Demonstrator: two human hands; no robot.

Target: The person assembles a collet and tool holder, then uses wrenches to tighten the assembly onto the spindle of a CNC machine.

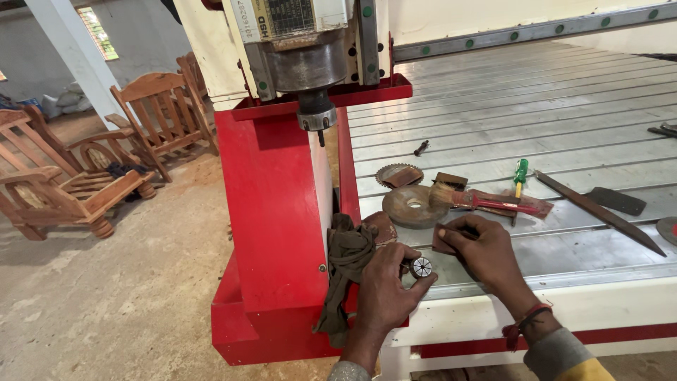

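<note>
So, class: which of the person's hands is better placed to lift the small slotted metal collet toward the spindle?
Probably the left hand: its fingertips already pinch the small slotted metal collet, while the right hand presses a dark flat piece.

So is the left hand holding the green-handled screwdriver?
No: the left hand holds a small slotted metal collet, while the green-handled screwdriver lies untouched farther back on the machine bed.

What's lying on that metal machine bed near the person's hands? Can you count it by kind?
Round discs: 2, a toothed saw blade and a rusty disc
Brush: 1
Green-handled screwdriver: 1
Long flat metal bar: 1
Collet, held in the left hand: 1
Total: 6
</note>
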